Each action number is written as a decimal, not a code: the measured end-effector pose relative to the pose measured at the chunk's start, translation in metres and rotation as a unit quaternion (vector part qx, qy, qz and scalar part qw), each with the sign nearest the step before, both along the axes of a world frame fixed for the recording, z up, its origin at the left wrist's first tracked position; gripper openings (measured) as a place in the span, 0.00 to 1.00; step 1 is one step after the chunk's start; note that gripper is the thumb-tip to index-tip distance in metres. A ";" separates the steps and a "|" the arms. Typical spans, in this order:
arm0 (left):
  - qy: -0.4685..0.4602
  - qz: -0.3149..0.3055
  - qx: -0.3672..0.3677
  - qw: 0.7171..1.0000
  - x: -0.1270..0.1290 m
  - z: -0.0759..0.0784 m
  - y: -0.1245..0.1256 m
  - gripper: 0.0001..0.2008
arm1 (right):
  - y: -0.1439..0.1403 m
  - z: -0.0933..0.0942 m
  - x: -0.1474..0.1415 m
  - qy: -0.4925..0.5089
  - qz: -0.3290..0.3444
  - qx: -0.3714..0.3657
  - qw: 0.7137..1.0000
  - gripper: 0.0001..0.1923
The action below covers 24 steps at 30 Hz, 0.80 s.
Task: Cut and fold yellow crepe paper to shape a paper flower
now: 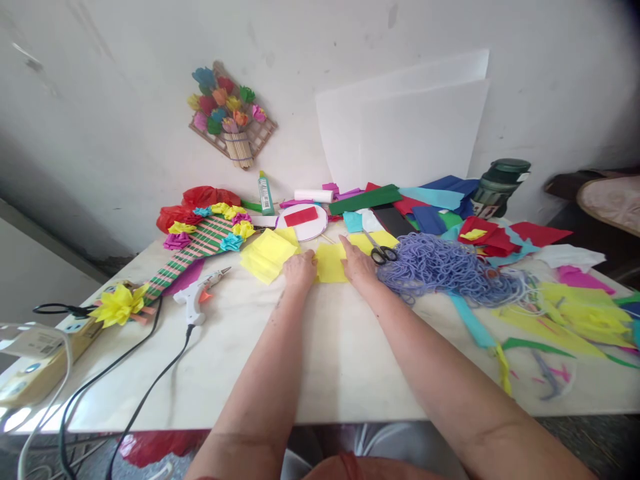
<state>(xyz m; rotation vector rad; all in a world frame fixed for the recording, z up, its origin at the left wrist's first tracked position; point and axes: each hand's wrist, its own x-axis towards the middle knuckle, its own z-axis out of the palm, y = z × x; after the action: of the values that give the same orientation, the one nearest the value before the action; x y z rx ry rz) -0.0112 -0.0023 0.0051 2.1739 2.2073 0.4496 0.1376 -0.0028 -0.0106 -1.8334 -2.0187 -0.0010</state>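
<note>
Both my hands rest on a small yellow paper sheet (331, 263) lying flat on the white table (310, 360). My left hand (300, 270) has its fingers curled at the sheet's left edge, pinching it. My right hand (356, 261) presses flat on the sheet's right edge, fingers spread. A stack of folded yellow paper (269, 255) lies just left of my left hand. Black-handled scissors (381, 251) lie just right of my right hand, beside a heap of purple yarn (440, 268).
A white glue gun (197, 298) with a black cord lies at the left, near a striped paper craft with flowers (200, 241). Coloured paper scraps (565, 313) cover the right side. A glue bottle (265, 193), white boards (405, 127) and a dark jar (500, 183) stand by the wall.
</note>
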 end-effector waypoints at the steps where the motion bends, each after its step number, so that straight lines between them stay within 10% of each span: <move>1: 0.004 -0.001 -0.002 1.000 0.000 0.000 0.000 0.15 | 0.000 -0.001 0.000 -0.013 0.003 0.001 1.000 0.31; 9: -0.059 0.024 -0.008 0.998 -0.002 0.000 -0.001 0.32 | 0.001 -0.001 -0.003 -0.070 0.013 0.025 0.997 0.23; 24: 0.009 -0.001 0.014 1.000 -0.006 0.002 -0.005 0.15 | 0.007 -0.002 0.001 -0.124 0.143 0.069 0.979 0.13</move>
<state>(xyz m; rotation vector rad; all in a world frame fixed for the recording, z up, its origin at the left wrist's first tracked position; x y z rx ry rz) -0.0169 -0.0074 0.0070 2.2033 2.2214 0.4651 0.1385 0.0044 -0.0129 -1.5056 -2.3727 -0.2934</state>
